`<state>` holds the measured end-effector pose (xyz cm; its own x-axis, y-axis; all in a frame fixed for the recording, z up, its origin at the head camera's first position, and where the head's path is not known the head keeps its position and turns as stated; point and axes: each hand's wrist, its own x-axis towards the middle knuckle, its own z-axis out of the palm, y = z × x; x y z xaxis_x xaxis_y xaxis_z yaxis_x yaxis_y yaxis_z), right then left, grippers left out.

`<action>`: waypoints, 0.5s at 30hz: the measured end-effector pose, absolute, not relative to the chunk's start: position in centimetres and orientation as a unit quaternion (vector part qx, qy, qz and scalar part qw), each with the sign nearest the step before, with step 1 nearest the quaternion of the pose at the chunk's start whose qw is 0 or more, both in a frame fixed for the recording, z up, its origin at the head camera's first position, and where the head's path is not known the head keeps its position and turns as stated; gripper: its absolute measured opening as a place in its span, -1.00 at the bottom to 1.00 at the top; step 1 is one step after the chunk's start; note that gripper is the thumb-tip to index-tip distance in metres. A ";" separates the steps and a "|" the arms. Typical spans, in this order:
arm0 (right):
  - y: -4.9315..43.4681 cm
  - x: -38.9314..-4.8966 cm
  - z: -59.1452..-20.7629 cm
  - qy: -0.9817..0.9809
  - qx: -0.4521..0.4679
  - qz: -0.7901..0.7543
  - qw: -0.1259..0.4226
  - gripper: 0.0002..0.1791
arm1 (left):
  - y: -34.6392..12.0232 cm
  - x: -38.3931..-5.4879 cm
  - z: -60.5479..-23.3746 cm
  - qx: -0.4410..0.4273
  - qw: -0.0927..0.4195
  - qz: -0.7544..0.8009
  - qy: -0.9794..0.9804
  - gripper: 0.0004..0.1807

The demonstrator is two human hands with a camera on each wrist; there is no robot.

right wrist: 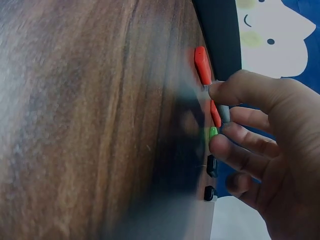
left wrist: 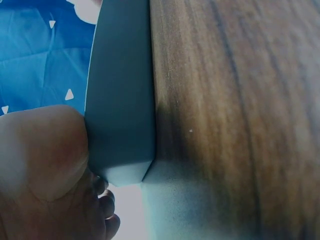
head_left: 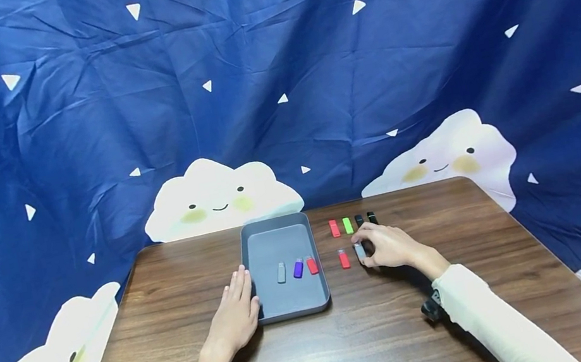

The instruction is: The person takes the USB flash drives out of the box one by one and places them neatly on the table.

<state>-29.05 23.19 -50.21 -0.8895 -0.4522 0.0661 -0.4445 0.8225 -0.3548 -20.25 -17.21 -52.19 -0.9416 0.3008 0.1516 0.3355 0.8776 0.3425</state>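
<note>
My right hand [head_left: 389, 246] pinches a grey USB stick [head_left: 360, 251] between thumb and fingers, just right of a red USB stick [head_left: 344, 258]. In the right wrist view the grey stick [right wrist: 224, 114] shows partly behind the thumb. A grey tray [head_left: 294, 305] stands left of it, holding a grey USB stick [head_left: 281, 273], a purple one [head_left: 298, 269] and a red one [head_left: 312, 265]. My left hand [head_left: 235, 315] lies with straight fingers along the tray's left rim; in the left wrist view it touches the tray's side [left wrist: 120, 90].
Behind the right hand stands a row of USB sticks: red [head_left: 334, 229], green [head_left: 348, 226], and two black ones [head_left: 359, 221], partly hidden by the fingers. The wooden table [head_left: 353, 350] ends at a blue curtain [head_left: 302, 44] with cloud prints.
</note>
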 end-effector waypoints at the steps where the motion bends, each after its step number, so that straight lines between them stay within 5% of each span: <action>1: 23.2 -29.1 -50.2 0.955 -0.234 -0.183 0.011 -0.49 | -17.2 -20.2 -52.2 -0.165 0.047 -0.187 -0.967 -0.35; 15: 23.2 -29.6 -51.1 0.954 -0.241 -0.178 0.013 -0.48 | -17.1 -20.2 -51.9 -0.160 0.034 -0.170 -0.972 -0.35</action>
<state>-29.56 23.17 -51.05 -0.8838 -0.4639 0.0609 -0.4547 0.8208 -0.3458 -20.19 -17.13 -51.93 -0.9462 0.2999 0.1214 0.3233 0.8910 0.3186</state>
